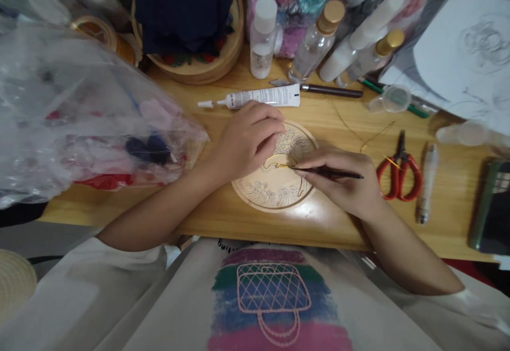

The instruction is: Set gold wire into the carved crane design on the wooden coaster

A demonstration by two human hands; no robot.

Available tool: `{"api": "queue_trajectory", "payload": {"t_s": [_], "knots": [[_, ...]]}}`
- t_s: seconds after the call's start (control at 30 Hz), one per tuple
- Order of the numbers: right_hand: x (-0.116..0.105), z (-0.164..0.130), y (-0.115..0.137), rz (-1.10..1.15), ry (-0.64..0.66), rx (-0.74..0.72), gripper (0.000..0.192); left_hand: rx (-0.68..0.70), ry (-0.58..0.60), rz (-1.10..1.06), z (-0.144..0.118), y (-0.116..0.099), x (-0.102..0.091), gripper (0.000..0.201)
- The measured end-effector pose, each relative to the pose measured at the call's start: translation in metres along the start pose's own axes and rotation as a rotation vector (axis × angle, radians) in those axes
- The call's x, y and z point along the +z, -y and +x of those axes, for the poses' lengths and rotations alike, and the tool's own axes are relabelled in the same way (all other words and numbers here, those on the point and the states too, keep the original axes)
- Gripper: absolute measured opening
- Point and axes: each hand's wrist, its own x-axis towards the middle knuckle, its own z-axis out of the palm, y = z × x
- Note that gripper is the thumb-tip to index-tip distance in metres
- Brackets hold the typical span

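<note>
A round pale wooden disc (274,194) with line drawings of waves and scales lies on the table. Thin gold wire (273,161) forms a curved outline on its middle. My left hand (255,136) rests over the disc's upper left part, its fingers bent loosely and lying on the surface; its fingertips are partly hidden. In my right hand (338,173), closed at the disc's right side, are slim dark tweezers (326,171). Their tip points left and meets the gold wire. The right fingers cover part of the disc's right edge.
A white glue tube (265,97) and a dark-handled tool (332,91) lie behind the disc. Red-handled pliers (399,173), a pen-like tool (427,183) and a phone (492,207) are at right. Bottles (263,40) stand behind; plastic bags (99,112) crowd the left.
</note>
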Motion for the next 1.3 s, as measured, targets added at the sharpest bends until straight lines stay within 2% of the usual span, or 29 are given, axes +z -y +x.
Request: {"api": "queue_trajectory", "payload": {"t_s": [0.27,0.47,1.3], "knots": [[0.0010,0.0003,-0.0001,-0.001,-0.012,-0.001,0.008,-0.026,0.023,0.016,0.0009,-0.0018,-0.0013,0.013],[-0.0001,0.0010,0.0002,0.011,-0.003,-0.012,0.010,0.044,-0.027,0.017,0.0010,0.0006,-0.0001,0.013],[-0.0003,-0.0003,-0.0004,-0.016,0.015,-0.058,0.012,0.058,-0.011,0.054,0.0010,0.0003,-0.0009,0.011]]}}
